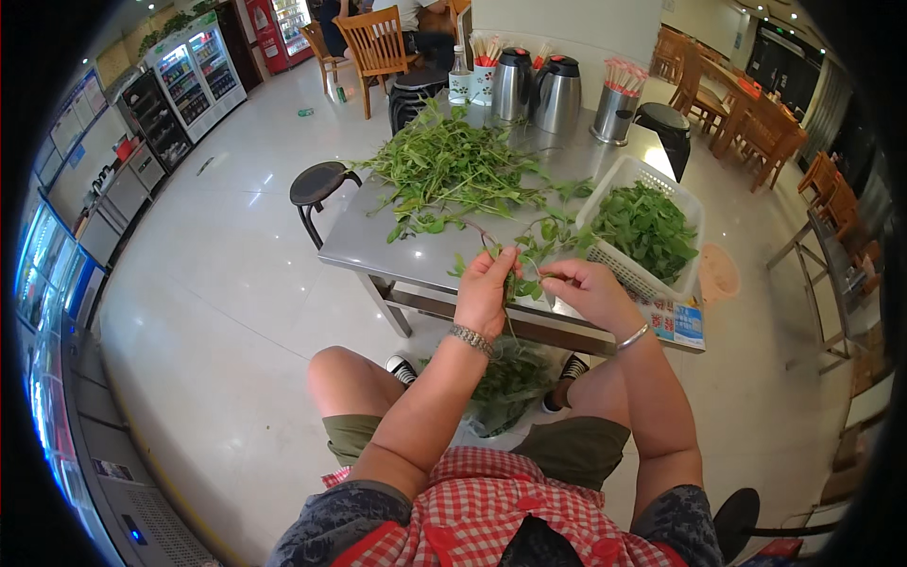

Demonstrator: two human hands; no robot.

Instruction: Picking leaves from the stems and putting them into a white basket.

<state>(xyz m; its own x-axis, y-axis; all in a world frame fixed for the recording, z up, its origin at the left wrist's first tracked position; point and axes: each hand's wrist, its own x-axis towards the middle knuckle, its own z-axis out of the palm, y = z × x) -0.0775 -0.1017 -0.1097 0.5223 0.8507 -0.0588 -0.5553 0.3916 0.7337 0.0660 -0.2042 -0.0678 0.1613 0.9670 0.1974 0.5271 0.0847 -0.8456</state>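
My left hand (489,287) grips long leafy green stems (528,287) just over the near edge of the steel table (375,248). Close on its right, my right hand (584,287) pinches part of the same greens between thumb and fingertips. Beyond both hands lies a large loose heap of leafy stems (453,166). To the right stands a white perforated plastic basket (627,273) holding picked green leaves (645,230). Between my feet, under the table edge, a clear plastic bag (506,386) contains more greens.
At the table's back stand two steel vacuum jugs (511,85), a glass bottle (459,67) and a steel canister (618,106) of wrapped chopsticks. A black stool (319,188) is at the left. Seated people (418,28) and a wooden chair (375,46) are farther back.
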